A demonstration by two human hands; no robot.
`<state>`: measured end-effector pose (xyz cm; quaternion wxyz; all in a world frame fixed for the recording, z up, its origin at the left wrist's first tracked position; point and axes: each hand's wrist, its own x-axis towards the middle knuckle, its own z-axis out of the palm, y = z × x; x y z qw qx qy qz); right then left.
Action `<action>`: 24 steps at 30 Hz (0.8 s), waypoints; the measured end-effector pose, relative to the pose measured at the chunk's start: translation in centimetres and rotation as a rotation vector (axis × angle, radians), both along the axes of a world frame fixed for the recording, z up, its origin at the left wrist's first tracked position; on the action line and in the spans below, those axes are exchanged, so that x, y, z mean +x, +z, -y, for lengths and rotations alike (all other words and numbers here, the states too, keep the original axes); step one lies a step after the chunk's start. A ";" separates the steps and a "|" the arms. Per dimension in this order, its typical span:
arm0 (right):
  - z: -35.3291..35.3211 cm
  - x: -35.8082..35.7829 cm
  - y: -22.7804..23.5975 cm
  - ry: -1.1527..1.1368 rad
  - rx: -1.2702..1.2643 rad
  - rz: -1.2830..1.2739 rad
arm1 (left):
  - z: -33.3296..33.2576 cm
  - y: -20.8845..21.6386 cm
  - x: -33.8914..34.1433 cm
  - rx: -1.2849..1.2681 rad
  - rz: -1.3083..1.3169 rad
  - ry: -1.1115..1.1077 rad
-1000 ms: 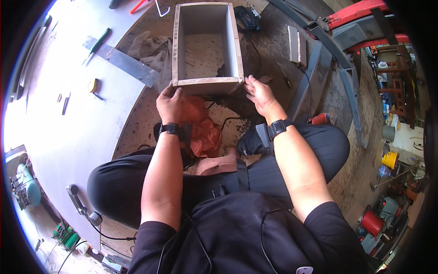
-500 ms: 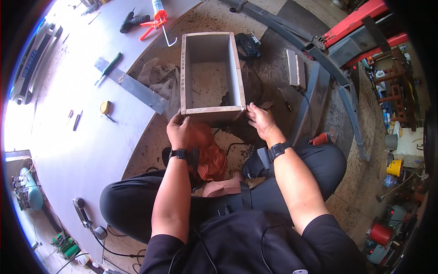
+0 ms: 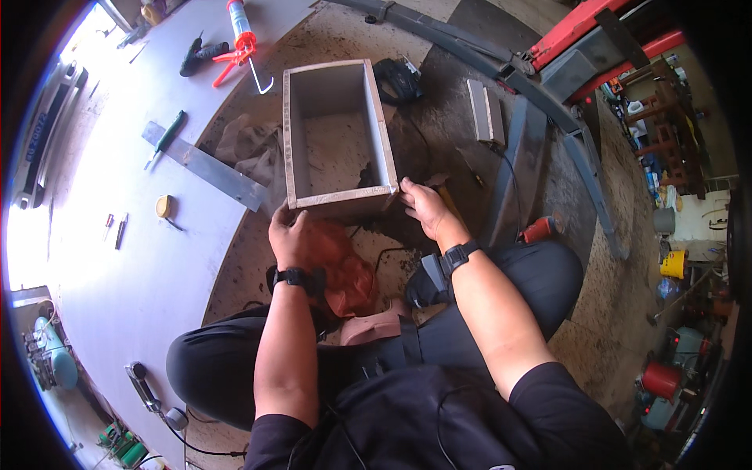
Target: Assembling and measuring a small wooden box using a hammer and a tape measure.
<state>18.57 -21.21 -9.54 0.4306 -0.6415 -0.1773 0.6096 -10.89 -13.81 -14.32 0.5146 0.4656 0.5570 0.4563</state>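
Note:
An open rectangular box frame (image 3: 288,133) of grey-faced boards with raw wood edges is in front of me, and the speckled floor shows through it. At its near left corner, my left hand (image 3: 290,235) closes on the board, with some fingertips hidden behind it. My right hand (image 3: 425,210) holds the near right corner, its fingers bent against the outer side. A crumpled orange-red cloth or bag (image 3: 341,270) lies below the frame's near side.
On the pale board to the left are a caulking gun (image 3: 240,47), a black drill (image 3: 200,53), a green-handled tool (image 3: 168,133) on a metal strip (image 3: 223,180), and a yellow tape measure (image 3: 164,207). Board offcuts (image 3: 486,112) and a red power tool (image 3: 540,228) lie right, near a lift arm (image 3: 518,157).
The whole view has shifted, so most things appear further left. Both hands stay at the frame's near corners, and the frame shows no clear movement against its surroundings.

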 end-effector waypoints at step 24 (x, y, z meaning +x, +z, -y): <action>0.4 0.3 3.9 0.649 0.260 1.322 | 0.2 0.6 1.2 -0.024 0.025 0.122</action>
